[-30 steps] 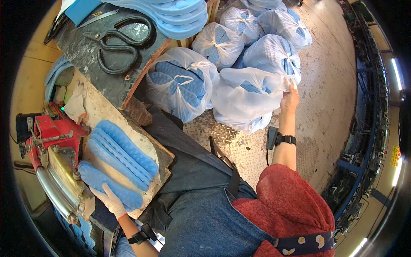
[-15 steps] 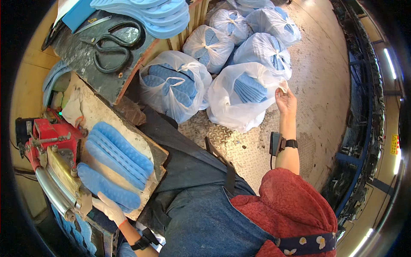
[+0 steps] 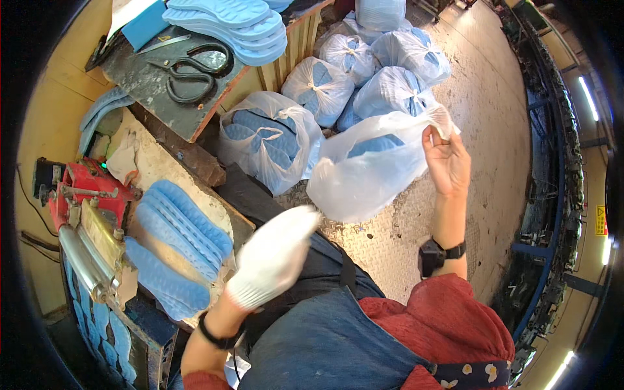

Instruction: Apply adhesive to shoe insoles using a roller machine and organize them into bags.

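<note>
your gloved left hand (image 3: pixel 274 259) blurred, blue soles (image 3: pixel 377 145) partly hidden inside your plastic bag (image 3: pixel 354 188), sole stack (image 3: pixel 244 40) cut off above

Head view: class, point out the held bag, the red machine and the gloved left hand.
Held bag (image 3: pixel 374 175), head view: translucent side.
Red machine (image 3: pixel 88 176), head view: upper housing.
Gloved left hand (image 3: pixel 273 257), head view: glove's middle.

Head-worn fisheye, facing down; left hand (image 3: pixel 276 257), right hand (image 3: pixel 450 161) near.

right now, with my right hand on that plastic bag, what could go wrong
The right hand grips a bunched end of the plastic bag, so its thin film might stretch or tear. The scissors lie near the edge of the tabletop, so a bump could send them down.
</note>
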`<state>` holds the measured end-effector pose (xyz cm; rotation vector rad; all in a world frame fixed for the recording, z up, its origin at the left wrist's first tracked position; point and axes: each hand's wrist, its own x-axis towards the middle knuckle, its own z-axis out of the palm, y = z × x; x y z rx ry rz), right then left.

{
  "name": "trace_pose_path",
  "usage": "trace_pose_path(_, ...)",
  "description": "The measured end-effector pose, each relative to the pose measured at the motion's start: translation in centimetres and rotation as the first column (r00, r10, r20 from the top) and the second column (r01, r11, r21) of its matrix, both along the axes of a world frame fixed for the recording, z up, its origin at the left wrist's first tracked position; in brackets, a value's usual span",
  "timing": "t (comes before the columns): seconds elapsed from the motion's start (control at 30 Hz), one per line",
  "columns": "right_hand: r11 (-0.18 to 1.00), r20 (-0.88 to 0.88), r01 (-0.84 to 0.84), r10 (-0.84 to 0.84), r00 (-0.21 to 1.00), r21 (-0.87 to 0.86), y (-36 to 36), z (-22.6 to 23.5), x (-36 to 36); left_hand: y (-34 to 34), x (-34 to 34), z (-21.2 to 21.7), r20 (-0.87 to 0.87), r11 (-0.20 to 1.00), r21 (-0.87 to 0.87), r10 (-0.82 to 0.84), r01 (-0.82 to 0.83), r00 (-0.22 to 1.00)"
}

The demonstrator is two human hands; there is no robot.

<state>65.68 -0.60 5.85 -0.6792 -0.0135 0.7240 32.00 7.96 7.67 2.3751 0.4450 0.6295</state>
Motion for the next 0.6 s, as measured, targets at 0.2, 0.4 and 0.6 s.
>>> trace_pose_path(0.2, 0.945, -0.012, -0.133, 0.143, 0.99, 0.3, -2.0, 8.4, -3.6, -1.2, 10.4, -5.7, 0.051, 0.999, -0.038, 0.01, -0.008, 0.999)
trace_pose_path(0.4, 0.785, 0.248, -0.373, 0.284, 0.926, 0.495, -2.6, 11.3, -4.3, -1.1, 7.4, -7.9, -0.528, 0.924, -0.217, -0.382, 0.314, 0.759)
trace_pose_path(0.6, 0.678, 0.445, -0.476, 0.239, 0.863, 0.56, -1.4, 13.0, -1.3, 1.4, 1.2, 6.4, -0.1, 0.995, 0.074, -0.056, 0.063, 0.993)
